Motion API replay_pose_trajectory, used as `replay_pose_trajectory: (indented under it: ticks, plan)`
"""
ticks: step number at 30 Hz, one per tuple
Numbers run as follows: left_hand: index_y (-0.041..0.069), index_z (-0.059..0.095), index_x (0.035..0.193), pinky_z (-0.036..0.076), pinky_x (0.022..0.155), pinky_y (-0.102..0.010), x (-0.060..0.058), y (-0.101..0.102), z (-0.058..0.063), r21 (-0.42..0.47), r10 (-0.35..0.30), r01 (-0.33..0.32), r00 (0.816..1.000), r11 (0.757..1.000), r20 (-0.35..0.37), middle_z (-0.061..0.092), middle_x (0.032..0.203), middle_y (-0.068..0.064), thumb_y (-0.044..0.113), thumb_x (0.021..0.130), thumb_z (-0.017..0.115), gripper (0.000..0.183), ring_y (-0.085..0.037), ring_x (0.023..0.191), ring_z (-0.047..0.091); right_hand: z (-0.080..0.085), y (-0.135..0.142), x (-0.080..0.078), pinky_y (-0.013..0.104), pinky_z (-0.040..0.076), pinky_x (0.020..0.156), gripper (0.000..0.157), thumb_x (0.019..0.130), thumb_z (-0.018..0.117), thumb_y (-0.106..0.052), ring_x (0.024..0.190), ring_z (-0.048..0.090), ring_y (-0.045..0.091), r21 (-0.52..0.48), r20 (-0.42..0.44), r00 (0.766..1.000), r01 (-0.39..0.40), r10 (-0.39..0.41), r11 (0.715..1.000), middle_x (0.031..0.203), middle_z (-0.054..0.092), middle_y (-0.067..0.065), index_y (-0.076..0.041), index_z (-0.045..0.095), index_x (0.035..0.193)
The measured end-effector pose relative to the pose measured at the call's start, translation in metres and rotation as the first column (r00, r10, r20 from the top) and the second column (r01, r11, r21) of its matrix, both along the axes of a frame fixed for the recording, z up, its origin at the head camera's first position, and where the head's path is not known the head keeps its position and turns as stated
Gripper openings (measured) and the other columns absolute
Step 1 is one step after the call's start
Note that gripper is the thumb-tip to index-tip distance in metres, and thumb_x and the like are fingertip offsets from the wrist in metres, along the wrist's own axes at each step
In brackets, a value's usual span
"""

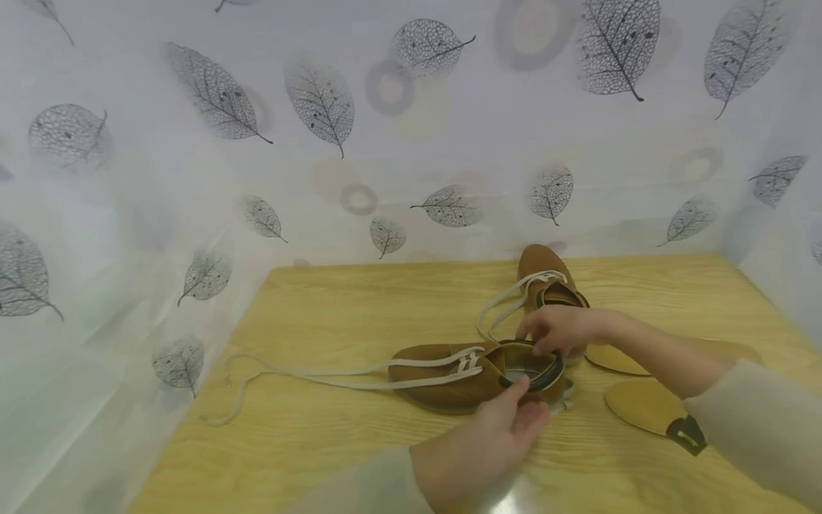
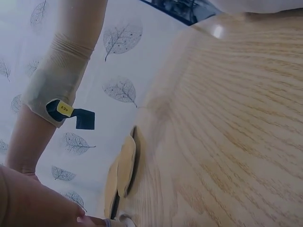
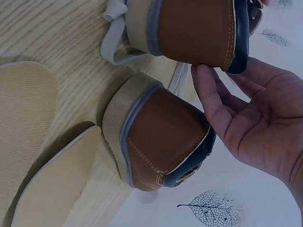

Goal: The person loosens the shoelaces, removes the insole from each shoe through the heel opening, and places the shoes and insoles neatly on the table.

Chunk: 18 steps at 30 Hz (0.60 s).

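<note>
A brown lace-up shoe (image 1: pixel 437 392) with a dark padded collar lies with its toe to the left, its pale laces (image 1: pixel 308 373) trailing leftward. My left hand (image 1: pixel 484 435) holds the near side of the collar, thumb on the rim and fingers along the outside. At the far side and heel of the opening, my right hand (image 1: pixel 568 328) grips the collar. In the right wrist view, that hand (image 3: pixel 265 109) has its fingertips against the back of the shoe (image 3: pixel 194 28). Just behind stands the matching brown shoe (image 1: pixel 542 263), toe pointing away.
Tan insoles lie right of the shoes, one nearer (image 1: pixel 642 403) and one farther (image 1: pixel 616 359), partly behind the right forearm. A pale lace knot (image 3: pixel 116 10) sits by the heel. Leaf-patterned sheeting (image 1: pixel 385 164) surrounds the wood-grain table (image 1: pixel 334 300). A dark device (image 1: pixel 687 433) hangs from the right sleeve.
</note>
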<state>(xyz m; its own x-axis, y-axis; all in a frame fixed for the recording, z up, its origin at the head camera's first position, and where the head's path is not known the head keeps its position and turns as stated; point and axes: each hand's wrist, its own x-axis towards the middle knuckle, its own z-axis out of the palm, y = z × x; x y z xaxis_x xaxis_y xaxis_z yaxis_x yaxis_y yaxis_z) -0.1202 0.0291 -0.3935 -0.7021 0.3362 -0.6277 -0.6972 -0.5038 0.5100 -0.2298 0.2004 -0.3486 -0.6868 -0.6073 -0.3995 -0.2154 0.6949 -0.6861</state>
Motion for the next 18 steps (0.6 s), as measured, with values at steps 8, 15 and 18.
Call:
replay_pose_trajectory:
  ticks: [8,15,18]
  plan:
    - [-0.021,0.033,0.124,0.04,0.107,-0.035,-0.008,0.01,0.005,0.085,0.179,-0.196,0.968,0.977,0.173,0.041,0.128,-0.035,0.004,0.092,0.058,0.048,-0.041,0.129,0.039,0.001,-0.002,0.004,0.025,0.048,0.049,0.024,0.087,0.061,0.0,0.056,0.05,0.009,-0.007,-0.036,0.999,0.007,-0.007,1.0,0.089,0.067,0.009,0.0,0.062,0.111]
    - [-0.022,0.025,0.133,0.035,0.11,-0.029,-0.011,0.004,0.008,0.24,0.17,-0.243,0.943,0.94,0.287,0.03,0.143,-0.033,0.006,0.095,0.053,0.055,-0.034,0.137,0.031,-0.004,-0.002,0.007,0.026,0.048,0.048,0.022,0.085,0.063,0.0,0.055,0.05,0.01,-0.007,-0.109,0.993,0.05,-0.051,0.999,0.085,0.066,0.004,-0.002,0.065,0.106]
    - [-0.022,0.015,0.137,0.03,0.112,-0.027,-0.01,-0.002,0.011,0.352,0.166,-0.31,0.909,0.883,0.383,0.02,0.15,-0.031,0.006,0.098,0.047,0.058,-0.031,0.142,0.023,-0.005,-0.003,0.009,0.025,0.046,0.047,0.021,0.084,0.064,0.0,0.054,0.05,0.01,-0.009,-0.116,0.99,0.075,-0.075,0.997,0.084,0.066,0.003,-0.001,0.066,0.105]
